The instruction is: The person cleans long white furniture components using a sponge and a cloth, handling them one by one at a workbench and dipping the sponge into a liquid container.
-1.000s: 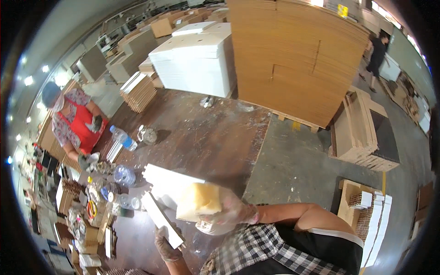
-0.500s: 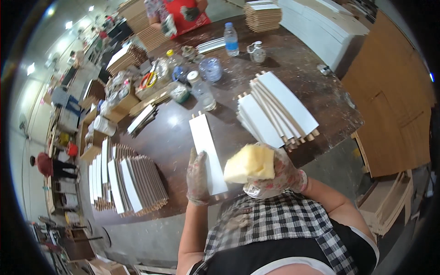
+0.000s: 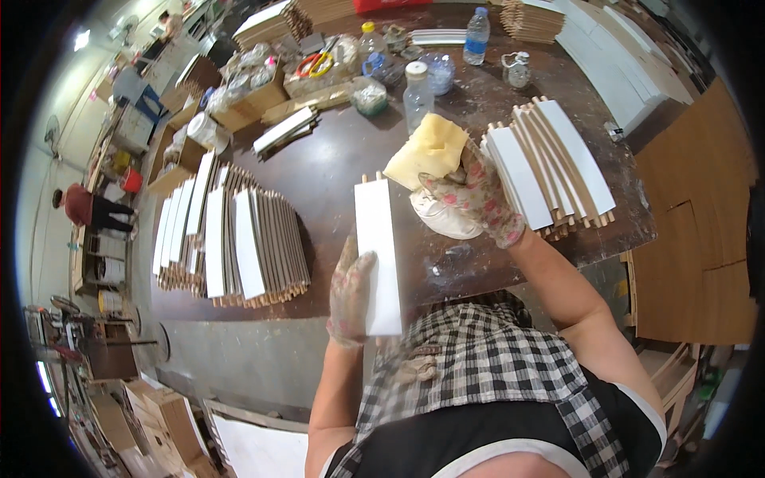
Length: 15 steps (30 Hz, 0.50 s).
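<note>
A narrow white board [image 3: 378, 239] with wooden dowel ends points away from me, its near end past the table edge. My left hand [image 3: 351, 291], in a floral glove, is closed on its left edge, thumb on the top face. My right hand [image 3: 474, 191], gloved alike, grips a yellow sponge [image 3: 426, 151] above the table, to the right of the board's far end. A white cloth bundle [image 3: 446, 217] hangs beneath that hand; whether the fingers hold it too is hidden.
Stacks of similar boards stand on the brown table [image 3: 335, 143], one at left [image 3: 263, 247] and one at right [image 3: 550, 167]. Bottles, including a white-capped one [image 3: 417, 95], stand farther back. A cardboard sheet [image 3: 693, 231] rises at right. A person [image 3: 84, 209] is far left.
My right hand has carried the sponge away from my body, toward the right stack. My left hand now grips the board, whose near end reaches past the table edge. The view has shifted.
</note>
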### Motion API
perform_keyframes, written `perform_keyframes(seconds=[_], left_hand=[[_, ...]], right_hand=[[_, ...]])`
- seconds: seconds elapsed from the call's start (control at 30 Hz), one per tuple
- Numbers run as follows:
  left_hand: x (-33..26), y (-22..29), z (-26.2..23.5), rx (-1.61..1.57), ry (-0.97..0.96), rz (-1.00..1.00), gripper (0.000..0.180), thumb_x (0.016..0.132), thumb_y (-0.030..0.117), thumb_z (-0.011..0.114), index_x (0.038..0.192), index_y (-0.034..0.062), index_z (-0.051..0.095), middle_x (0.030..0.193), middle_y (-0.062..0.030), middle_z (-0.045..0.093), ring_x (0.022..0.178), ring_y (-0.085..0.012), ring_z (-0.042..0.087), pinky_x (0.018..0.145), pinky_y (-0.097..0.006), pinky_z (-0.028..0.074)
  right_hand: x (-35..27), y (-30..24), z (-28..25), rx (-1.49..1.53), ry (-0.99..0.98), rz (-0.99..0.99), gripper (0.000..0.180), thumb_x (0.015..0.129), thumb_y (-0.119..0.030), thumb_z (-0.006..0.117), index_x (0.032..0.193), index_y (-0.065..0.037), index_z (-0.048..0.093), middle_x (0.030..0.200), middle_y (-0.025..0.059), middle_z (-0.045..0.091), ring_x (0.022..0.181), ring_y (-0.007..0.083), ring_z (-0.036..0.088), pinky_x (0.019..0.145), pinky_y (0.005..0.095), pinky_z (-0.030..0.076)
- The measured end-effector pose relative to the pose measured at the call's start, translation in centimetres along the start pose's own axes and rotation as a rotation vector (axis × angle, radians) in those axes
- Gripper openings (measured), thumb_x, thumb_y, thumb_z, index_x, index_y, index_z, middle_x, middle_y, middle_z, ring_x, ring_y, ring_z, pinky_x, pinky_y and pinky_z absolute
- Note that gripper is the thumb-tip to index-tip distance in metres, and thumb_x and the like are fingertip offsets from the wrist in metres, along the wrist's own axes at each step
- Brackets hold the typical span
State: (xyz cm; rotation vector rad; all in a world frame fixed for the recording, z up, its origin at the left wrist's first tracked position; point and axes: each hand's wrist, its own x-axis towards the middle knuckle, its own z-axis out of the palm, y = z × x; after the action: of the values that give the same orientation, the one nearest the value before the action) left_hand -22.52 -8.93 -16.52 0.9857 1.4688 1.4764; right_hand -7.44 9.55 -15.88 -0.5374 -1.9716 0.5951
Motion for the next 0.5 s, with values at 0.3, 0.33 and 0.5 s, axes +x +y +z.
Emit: perform_keyframes(seconds=[0.3, 0.33, 0.5], left_hand=[[2.5, -0.6, -1.6, -0.429, 0.095, 0.026, 0.042, 0.095, 0.012, 0.039, 0.132, -0.0069, 0.035, 0.114, -0.0163, 0.056, 0.104, -0.0182, 0.056, 0.093, -0.029, 0.045], [2.6, -0.4, -1.5, -0.408, 0.105, 0.027, 0.043, 0.094, 0.013, 0.041, 0.132, -0.0057, 0.036, 0.111, -0.0148, 0.057, 0.098, -0.0173, 0.057, 0.086, -0.027, 0.047], [3.2, -0.5, -0.5, -0.048, 0.122, 0.138, 0.043, 0.092, 0.013, 0.043, 0.131, -0.0037, 0.038, 0.105, -0.0112, 0.059, 0.091, -0.0151, 0.059, 0.078, -0.025, 0.050]], right_hand=[[-8.6, -3.0, 1.5, 0.942, -0.344, 0.147, 0.061, 0.080, -0.040, 0.067, 0.126, -0.004, 0.048, 0.108, 0.0111, 0.060, 0.092, 0.0248, 0.063, 0.073, 0.0306, 0.057], [-8.6, -2.9, 0.7, 0.768, -0.357, 0.085, 0.062, 0.079, -0.036, 0.069, 0.127, -0.004, 0.047, 0.109, 0.0118, 0.061, 0.092, 0.0239, 0.064, 0.074, 0.0299, 0.057], [-6.2, -5.8, -0.4, 0.768, -0.282, 0.212, 0.056, 0.072, -0.021, 0.076, 0.119, -0.002, 0.051, 0.105, 0.0120, 0.062, 0.092, 0.0216, 0.065, 0.078, 0.0276, 0.057]])
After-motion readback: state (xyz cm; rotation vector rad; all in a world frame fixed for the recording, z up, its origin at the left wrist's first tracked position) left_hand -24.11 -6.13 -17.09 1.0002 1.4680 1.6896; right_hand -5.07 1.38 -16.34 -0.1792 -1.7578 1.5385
